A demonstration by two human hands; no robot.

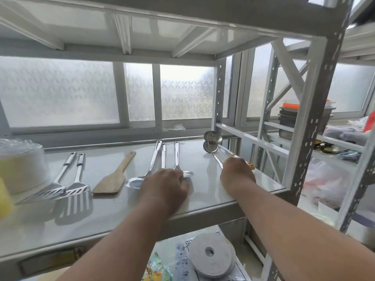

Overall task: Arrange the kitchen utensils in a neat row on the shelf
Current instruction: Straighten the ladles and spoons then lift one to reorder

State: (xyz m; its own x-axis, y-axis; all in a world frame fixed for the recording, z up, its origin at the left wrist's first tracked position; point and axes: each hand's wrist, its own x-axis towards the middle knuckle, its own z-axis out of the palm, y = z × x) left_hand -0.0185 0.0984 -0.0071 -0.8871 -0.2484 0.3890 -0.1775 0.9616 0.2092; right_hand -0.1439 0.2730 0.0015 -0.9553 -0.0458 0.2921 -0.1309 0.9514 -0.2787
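Utensils lie in a row on the white shelf, handles pointing away from me. From the left there are two slotted steel spatulas, a wooden spatula and a large steel spoon. After these come a steel handle and a steel spoon. My left hand lies over the heads of the last two, fingers curled at the spoon's neck. My right hand grips the orange-tipped handles of two small ladles, whose bowls rest at the shelf's back right.
A plastic-wrapped white stack stands at the shelf's left end, with a yellow thing in front. A perforated post rises at the right. A roll of tape is on the lower shelf. The neighbouring rack holds stacked containers and bags.
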